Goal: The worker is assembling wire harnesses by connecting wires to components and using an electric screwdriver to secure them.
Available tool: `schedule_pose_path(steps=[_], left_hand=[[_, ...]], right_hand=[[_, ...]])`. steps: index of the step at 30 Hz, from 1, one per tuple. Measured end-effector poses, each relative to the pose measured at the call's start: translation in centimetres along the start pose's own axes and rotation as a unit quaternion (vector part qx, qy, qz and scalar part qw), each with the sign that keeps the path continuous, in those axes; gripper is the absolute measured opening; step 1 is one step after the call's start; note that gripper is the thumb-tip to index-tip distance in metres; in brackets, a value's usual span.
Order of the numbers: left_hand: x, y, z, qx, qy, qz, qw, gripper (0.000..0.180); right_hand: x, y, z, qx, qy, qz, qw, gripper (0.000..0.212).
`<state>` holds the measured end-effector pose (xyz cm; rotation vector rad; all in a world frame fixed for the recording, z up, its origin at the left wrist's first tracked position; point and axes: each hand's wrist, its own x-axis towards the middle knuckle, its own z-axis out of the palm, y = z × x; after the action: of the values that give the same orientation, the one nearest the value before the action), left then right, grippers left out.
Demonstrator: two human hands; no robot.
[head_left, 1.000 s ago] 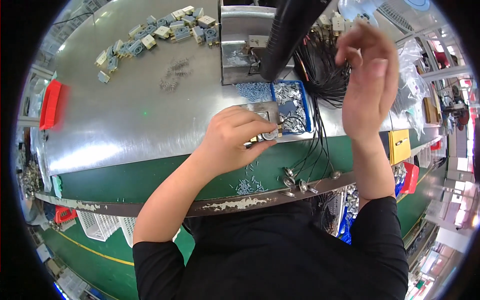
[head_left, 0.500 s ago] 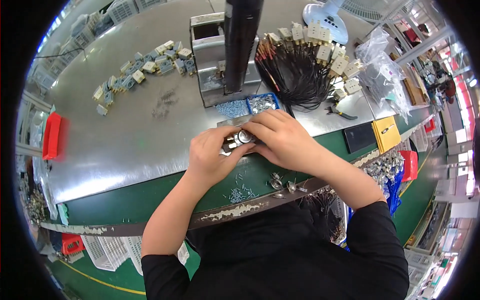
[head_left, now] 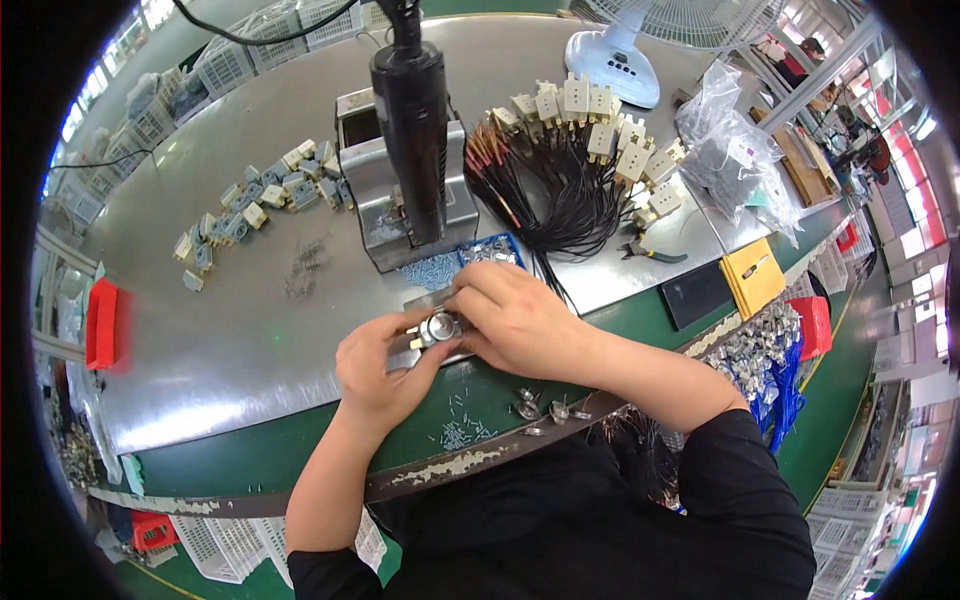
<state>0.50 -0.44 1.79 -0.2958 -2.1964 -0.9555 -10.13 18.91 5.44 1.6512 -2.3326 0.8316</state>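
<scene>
Between my hands is a small part with a round silvery metal top (head_left: 438, 328) and a brass-coloured prong at its left side. My left hand (head_left: 375, 368) closes on its left edge, thumb along the near side. My right hand (head_left: 512, 318) curls over its right edge, fingertips pinching it. Fingers hide much of the part's body. Just beyond my right hand are a heap of small bluish screws (head_left: 430, 271) and a blue tray (head_left: 497, 250) of small metal pieces. Loose screws (head_left: 463, 432) and several round metal pieces (head_left: 529, 408) lie on the green mat nearer me.
A metal machine (head_left: 415, 215) with a black cylinder stands behind my hands. To its right lie black cables (head_left: 570, 195) with cream connectors, pliers (head_left: 655, 254), a black flat object (head_left: 692, 296) and a yellow pad (head_left: 752, 277). Grey-and-cream blocks (head_left: 255, 200) are at the far left.
The view has shifted, so the bench things sit lower and further left. Both hands still hold the part, its round metal top now turned more upward.
</scene>
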Motion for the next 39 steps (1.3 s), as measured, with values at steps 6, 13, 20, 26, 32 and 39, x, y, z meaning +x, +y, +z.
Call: schedule_pose_path(steps=[6,13,20,26,32,39], left_hand=[[-1.3,0.0,0.2,-0.108,0.026,-0.078,0.991,0.055],[-0.5,-1.9,-0.5,-0.071,-0.012,0.069,0.995,0.048],[-0.3,-2.5,0.3,-0.095,-0.054,0.067,0.992,0.033],[-0.2,-1.6,0.9,-0.094,-0.131,0.087,0.983,0.027],[0.1,2.2,3.0,-0.109,-0.337,0.012,0.935,0.04],[-0.1,4.4,5.0,-0.087,-0.39,0.086,0.912,0.044]], right_hand=[[0.2,2.3,-0.7,-0.093,0.037,-0.218,0.971,0.035],[4.2,9.7,-7.9,-0.139,0.366,0.011,0.92,0.021],[4.1,13.9,-9.0,-0.461,0.328,0.205,0.799,0.04],[-0.2,12.4,-9.6,-0.174,0.391,0.067,0.901,0.032],[-8.0,7.0,-7.6,0.018,0.082,0.166,0.983,0.015],[-11.8,6.8,-6.9,0.021,0.165,0.252,0.953,0.012]])
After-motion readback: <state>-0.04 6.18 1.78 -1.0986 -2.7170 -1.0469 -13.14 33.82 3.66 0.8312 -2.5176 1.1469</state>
